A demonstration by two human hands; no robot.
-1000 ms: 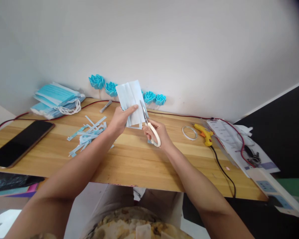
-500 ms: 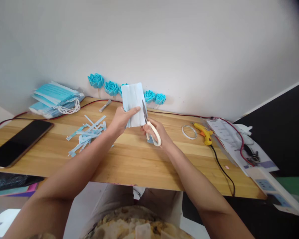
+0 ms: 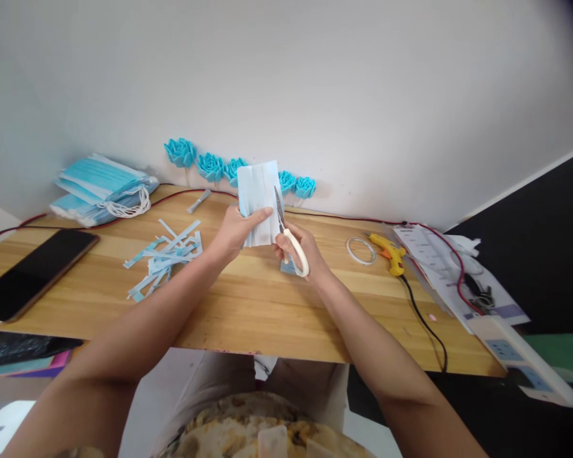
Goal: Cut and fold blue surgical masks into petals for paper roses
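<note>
My left hand (image 3: 236, 230) pinches a pale blue piece of face mask (image 3: 256, 194) and holds it upright above the wooden table (image 3: 248, 305). In my right hand (image 3: 300, 247) are white-handled scissors (image 3: 289, 236), fingers through the loops, blades pointing up along the mask piece's right edge. A small blue scrap (image 3: 286, 267) lies on the table under my right hand.
Cut blue strips (image 3: 165, 257) lie left of my hands. A stack of face masks (image 3: 102, 189) and a phone (image 3: 33, 273) sit at the far left. Blue fabric roses (image 3: 210, 166) line the wall. Tape ring (image 3: 361, 250), yellow glue gun (image 3: 388, 253), papers and a power strip (image 3: 520, 362) are at the right.
The mask piece has turned more upright and shifted slightly right. The scissors have closed in along its right edge, and a thin strip that hung below it is gone.
</note>
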